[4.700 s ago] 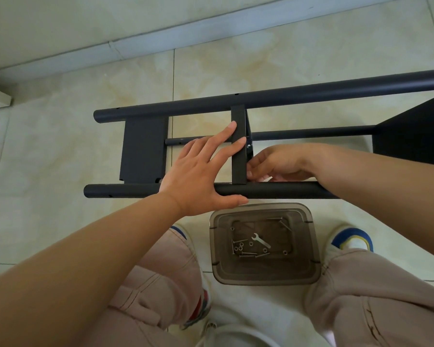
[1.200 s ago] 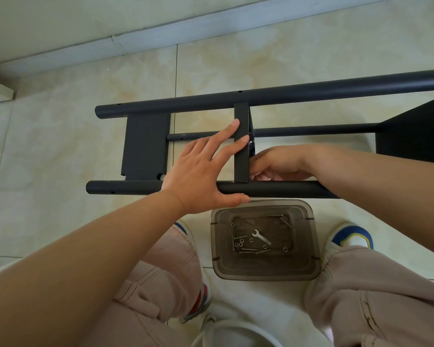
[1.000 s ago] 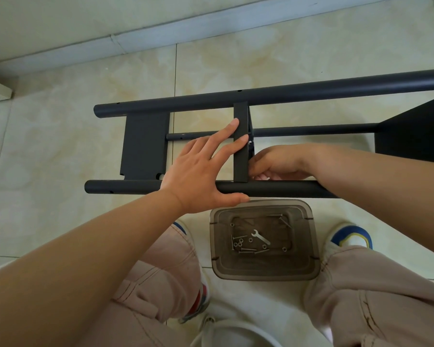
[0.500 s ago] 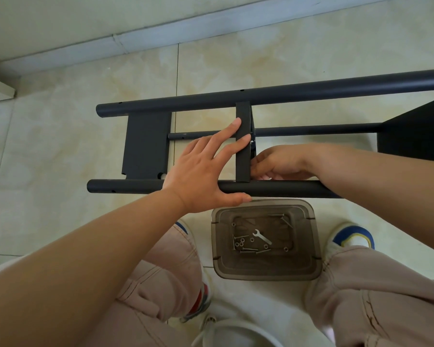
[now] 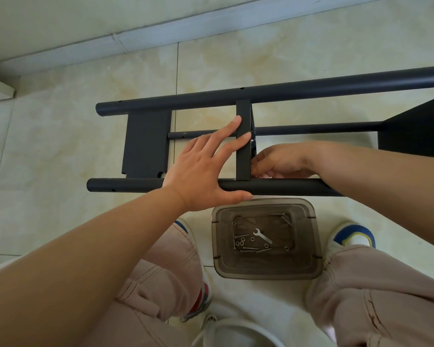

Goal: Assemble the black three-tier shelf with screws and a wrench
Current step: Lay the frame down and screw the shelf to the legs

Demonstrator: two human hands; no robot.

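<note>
The black shelf frame lies on its side on the tiled floor, its far pole (image 5: 311,90) and near pole (image 5: 125,185) running left to right. My left hand (image 5: 201,171) presses flat against the left face of the middle shelf panel (image 5: 243,156), fingers straight and thumb along the near pole. Just right of that panel, above the near pole, my right hand (image 5: 281,160) curls its fingers and pinches a small fastener that they hide. A small silver wrench (image 5: 262,235) and several loose screws (image 5: 248,250) lie in the brown plastic box (image 5: 266,270).
An end panel (image 5: 145,144) sits at the frame's left and another panel (image 5: 416,131) at the right edge. A thin rod (image 5: 311,128) runs between them. My knees and shoes flank the box. A white rounded object (image 5: 236,334) lies at the bottom; the skirting board runs along the top.
Both hands stay where they were at the middle panel. Only the view shifts slightly.
</note>
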